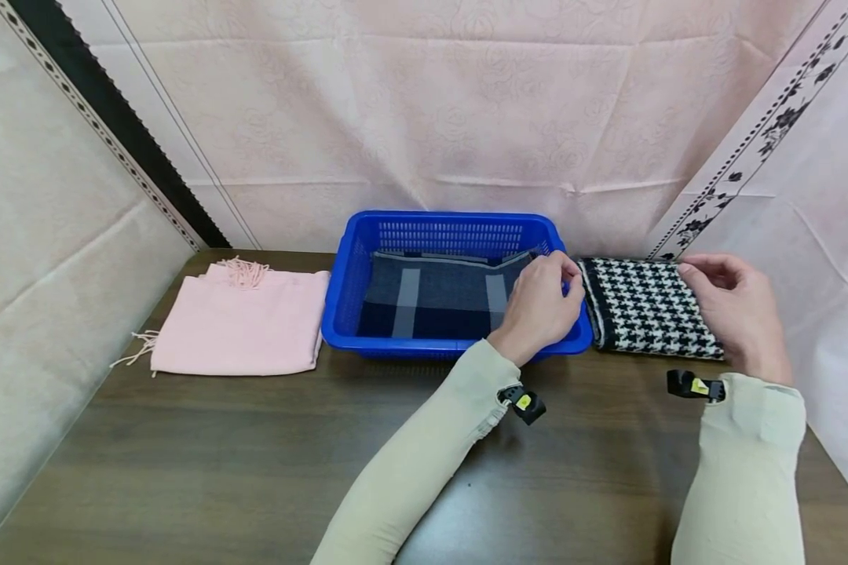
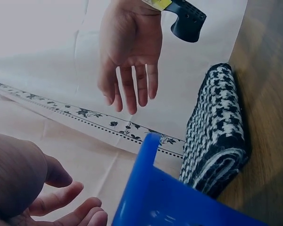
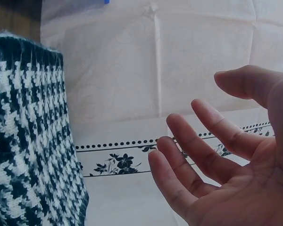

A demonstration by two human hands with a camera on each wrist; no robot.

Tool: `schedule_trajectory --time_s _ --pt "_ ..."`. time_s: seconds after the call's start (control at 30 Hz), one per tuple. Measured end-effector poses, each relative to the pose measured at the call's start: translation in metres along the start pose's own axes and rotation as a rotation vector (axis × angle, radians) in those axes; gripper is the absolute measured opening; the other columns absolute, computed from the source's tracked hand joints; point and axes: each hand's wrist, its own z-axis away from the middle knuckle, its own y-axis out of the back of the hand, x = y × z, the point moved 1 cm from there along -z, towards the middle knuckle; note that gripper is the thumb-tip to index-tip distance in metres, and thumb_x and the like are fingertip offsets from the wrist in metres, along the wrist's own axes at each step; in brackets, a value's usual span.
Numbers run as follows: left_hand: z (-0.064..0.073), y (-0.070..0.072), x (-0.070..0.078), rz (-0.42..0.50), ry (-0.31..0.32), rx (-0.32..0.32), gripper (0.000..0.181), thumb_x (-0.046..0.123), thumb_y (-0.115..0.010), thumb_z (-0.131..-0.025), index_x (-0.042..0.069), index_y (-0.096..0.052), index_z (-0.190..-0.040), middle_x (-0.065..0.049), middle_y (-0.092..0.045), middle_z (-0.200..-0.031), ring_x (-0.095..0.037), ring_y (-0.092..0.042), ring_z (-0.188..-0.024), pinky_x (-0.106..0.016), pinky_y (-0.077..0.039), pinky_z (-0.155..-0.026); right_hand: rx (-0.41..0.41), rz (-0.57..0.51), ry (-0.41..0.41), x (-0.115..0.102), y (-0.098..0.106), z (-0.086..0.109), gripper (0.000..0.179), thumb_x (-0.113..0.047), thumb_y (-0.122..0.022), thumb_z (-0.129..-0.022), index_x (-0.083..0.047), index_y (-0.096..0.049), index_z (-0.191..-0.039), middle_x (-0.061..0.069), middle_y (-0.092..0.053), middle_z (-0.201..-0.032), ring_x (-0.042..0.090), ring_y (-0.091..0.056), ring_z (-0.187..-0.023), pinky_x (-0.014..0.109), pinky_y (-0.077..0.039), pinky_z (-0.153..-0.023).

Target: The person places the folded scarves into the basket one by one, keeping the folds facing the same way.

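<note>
In the head view, my left hand (image 1: 542,304) hovers over the right end of a blue plastic basket (image 1: 396,345), holding nothing. Inside it lies a folded dark blue-grey cloth (image 1: 445,286) with lighter stripes; my hand hides its right part. A folded black-and-white houndstooth scarf (image 1: 639,306) lies just right of the basket. Over that scarf's right end is my right hand (image 1: 742,314). The right wrist view shows this hand (image 3: 231,165) with spread, slightly bent fingers, apart from the scarf (image 3: 35,136). In the left wrist view, the left fingers are loosely bent beside the basket rim.
A folded pink scarf (image 1: 243,326) with fringes lies left of the basket on the brown wooden table (image 1: 254,471). Pale patterned cloth (image 1: 466,118) hangs behind the table and along both sides.
</note>
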Motion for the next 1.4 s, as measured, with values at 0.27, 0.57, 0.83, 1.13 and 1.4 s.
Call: schedule_trajectory --time_s 0.27,0.57,0.83,1.13,1.4 --pt "-0.003 -0.007 0.009 -0.028 -0.012 -0.016 0.012 0.024 -0.053 -0.106 0.018 -0.063 -0.109 0.005 -0.065 -0.107 -0.006 -0.058 -0.095 -0.016 -0.046 -0.080 0.006 0.029 -0.030 0.006 0.005 -0.002 0.023 -0.043 -0.061 -0.100 -0.031 -0.066 -0.118 -0.030 -0.057 -0.095 -0.002 -0.050 -0.090 0.012 -0.041 -0.070" --pt "-0.003 -0.019 0.011 -0.050 -0.028 -0.008 0.015 0.023 -0.051 -0.106 0.018 -0.064 -0.112 0.006 -0.065 -0.103 -0.006 -0.057 -0.093 -0.015 -0.043 -0.077 -0.024 0.082 -0.024 0.016 0.008 -0.008 0.028 -0.048 -0.059 -0.099 -0.032 -0.063 -0.121 -0.030 -0.056 -0.097 -0.003 -0.050 -0.093 0.011 -0.041 -0.073" --pt "-0.007 -0.027 0.019 -0.043 -0.037 -0.007 0.018 0.024 -0.049 -0.106 0.018 -0.065 -0.114 0.006 -0.067 -0.112 -0.006 -0.060 -0.104 -0.014 -0.046 -0.087 -0.019 0.069 -0.036 0.023 0.009 -0.010 0.030 -0.050 -0.060 -0.099 -0.030 -0.063 -0.121 -0.031 -0.055 -0.098 -0.004 -0.051 -0.093 0.010 -0.041 -0.073" --pt "-0.003 -0.041 0.029 -0.057 -0.045 -0.092 0.021 0.028 -0.047 -0.107 0.020 -0.062 -0.120 0.007 -0.066 -0.114 -0.006 -0.061 -0.108 -0.015 -0.046 -0.089 -0.026 0.142 -0.058 0.033 0.012 -0.012 0.034 -0.053 -0.056 -0.099 -0.029 -0.061 -0.123 -0.028 -0.051 -0.101 -0.007 -0.048 -0.093 0.011 -0.040 -0.076" --pt "-0.002 -0.054 0.032 -0.129 -0.042 -0.097 0.022 0.030 -0.049 -0.106 0.020 -0.062 -0.121 0.007 -0.066 -0.113 -0.007 -0.061 -0.110 -0.016 -0.047 -0.093 -0.027 0.123 -0.069 0.038 0.015 -0.014 0.041 -0.055 -0.056 -0.099 -0.029 -0.060 -0.130 -0.028 -0.050 -0.103 -0.008 -0.047 -0.094 0.010 -0.039 -0.077"
